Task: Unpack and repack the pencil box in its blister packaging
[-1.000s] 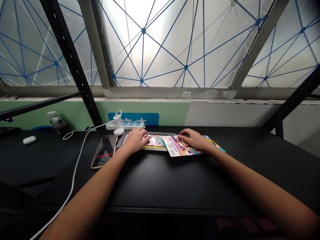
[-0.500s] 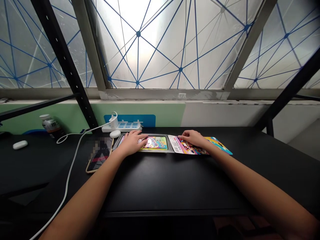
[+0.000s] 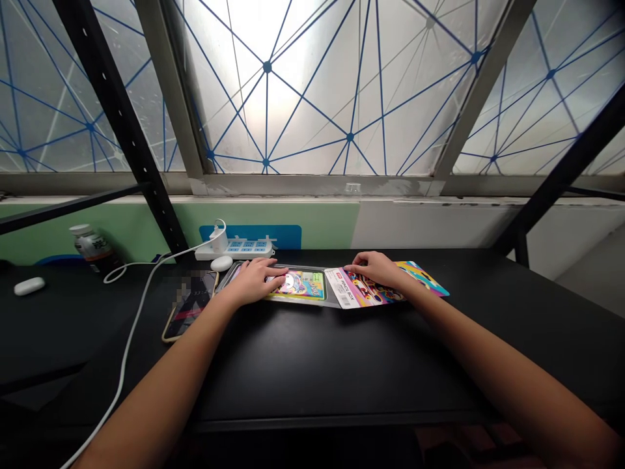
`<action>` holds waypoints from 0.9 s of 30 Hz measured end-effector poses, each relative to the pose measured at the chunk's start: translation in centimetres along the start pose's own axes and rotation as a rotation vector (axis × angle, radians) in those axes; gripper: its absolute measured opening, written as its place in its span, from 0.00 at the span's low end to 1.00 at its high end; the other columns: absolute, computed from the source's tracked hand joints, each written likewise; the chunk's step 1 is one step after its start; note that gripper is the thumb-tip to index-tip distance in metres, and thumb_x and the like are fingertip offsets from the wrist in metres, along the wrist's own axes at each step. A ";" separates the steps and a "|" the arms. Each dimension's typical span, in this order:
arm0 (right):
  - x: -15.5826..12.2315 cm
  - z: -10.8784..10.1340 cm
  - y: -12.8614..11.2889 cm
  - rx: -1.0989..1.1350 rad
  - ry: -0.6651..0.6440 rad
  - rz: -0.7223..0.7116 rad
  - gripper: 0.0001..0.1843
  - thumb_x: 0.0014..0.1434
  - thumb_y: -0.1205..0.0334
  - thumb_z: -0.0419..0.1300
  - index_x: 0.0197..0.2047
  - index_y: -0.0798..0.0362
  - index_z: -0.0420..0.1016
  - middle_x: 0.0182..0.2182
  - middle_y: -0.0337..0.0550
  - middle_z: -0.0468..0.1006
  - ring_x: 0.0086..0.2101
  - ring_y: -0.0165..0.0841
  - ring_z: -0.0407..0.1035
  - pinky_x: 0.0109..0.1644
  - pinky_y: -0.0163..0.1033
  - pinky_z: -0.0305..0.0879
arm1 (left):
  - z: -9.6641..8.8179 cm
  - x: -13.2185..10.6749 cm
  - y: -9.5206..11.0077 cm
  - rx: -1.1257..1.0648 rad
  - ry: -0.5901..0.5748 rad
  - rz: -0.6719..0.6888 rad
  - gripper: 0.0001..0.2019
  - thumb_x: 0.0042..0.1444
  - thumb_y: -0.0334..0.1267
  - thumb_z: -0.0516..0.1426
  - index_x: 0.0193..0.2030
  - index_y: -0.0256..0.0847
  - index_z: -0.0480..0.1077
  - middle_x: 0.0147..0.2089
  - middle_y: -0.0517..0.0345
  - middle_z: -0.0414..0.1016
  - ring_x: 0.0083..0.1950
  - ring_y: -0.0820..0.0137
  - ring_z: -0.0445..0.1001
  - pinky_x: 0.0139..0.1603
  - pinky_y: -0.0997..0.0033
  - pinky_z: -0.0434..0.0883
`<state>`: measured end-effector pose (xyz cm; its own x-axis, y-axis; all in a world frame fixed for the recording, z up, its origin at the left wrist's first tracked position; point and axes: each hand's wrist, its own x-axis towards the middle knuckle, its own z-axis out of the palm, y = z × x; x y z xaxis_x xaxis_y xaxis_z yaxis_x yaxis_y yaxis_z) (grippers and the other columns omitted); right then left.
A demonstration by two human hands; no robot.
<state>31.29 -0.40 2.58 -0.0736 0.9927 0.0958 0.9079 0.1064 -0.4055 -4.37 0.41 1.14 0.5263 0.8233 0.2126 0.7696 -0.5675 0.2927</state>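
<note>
My left hand [image 3: 254, 280] lies with fingers stretched over a flat clear plastic case [image 3: 332, 297]. Beneath those fingers shows a bright picture card [image 3: 308, 285] with a cartoon figure, its left part hidden by the hand. My right hand [image 3: 375, 268] has its fingers curled down on a colourful cardboard sleeve [image 3: 359, 297], whose white end reads "PENCIL BOX" beside a barcode. The sleeve's left end overlaps or meets the right end of the case; I cannot tell which. My right hand and forearm hide the sleeve's middle.
A phone [image 3: 191, 305] lies left of my left hand. Behind it are a white round-edged object [image 3: 221, 263] and a power strip [image 3: 263, 249] with a charger. A white cable [image 3: 131, 345] runs down the left side. A bottle [image 3: 95, 246] stands far left on the black desk [image 3: 342, 365].
The sleeve's labelled left end has tilted a little, its near corner now closer to me. My hands keep nearly the same places, and the whole view has shifted slightly.
</note>
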 end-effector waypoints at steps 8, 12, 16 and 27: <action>-0.1 -0.2 -0.1 0.002 0.060 0.006 0.20 0.55 0.39 0.62 0.31 0.49 0.78 0.29 0.42 0.82 0.31 0.38 0.74 0.34 0.39 0.61 | 0.0 -0.1 0.4 -0.012 0.005 -0.032 0.21 0.64 0.55 0.51 0.59 0.57 0.74 0.68 0.52 0.66 0.69 0.48 0.60 0.66 0.40 0.55; -0.3 1.0 -0.8 0.021 0.104 0.005 0.20 0.57 0.40 0.60 0.31 0.49 0.76 0.31 0.43 0.82 0.32 0.38 0.74 0.34 0.39 0.62 | 0.1 -0.3 1.0 -0.024 0.022 -0.059 0.22 0.64 0.54 0.51 0.59 0.54 0.74 0.68 0.49 0.66 0.69 0.47 0.60 0.67 0.38 0.54; -0.6 2.0 -1.9 0.034 0.138 -0.011 0.18 0.59 0.42 0.59 0.31 0.49 0.74 0.34 0.44 0.81 0.35 0.39 0.74 0.36 0.39 0.62 | 0.4 -0.4 2.2 -0.072 0.050 -0.062 0.22 0.64 0.52 0.51 0.59 0.50 0.75 0.67 0.45 0.67 0.69 0.46 0.60 0.67 0.35 0.51; -0.8 3.2 -2.9 0.076 0.034 -0.037 0.18 0.62 0.44 0.58 0.33 0.49 0.74 0.36 0.44 0.81 0.36 0.39 0.73 0.37 0.39 0.62 | 0.4 -0.4 7.1 -0.546 0.150 0.018 0.23 0.66 0.56 0.49 0.56 0.46 0.75 0.58 0.54 0.77 0.60 0.57 0.73 0.61 0.60 0.68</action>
<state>27.37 -1.28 0.79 -0.0912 0.9856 0.1422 0.8708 0.1482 -0.4688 1.08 -3.93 2.74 0.4498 0.8260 0.3398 0.4415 -0.5364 0.7193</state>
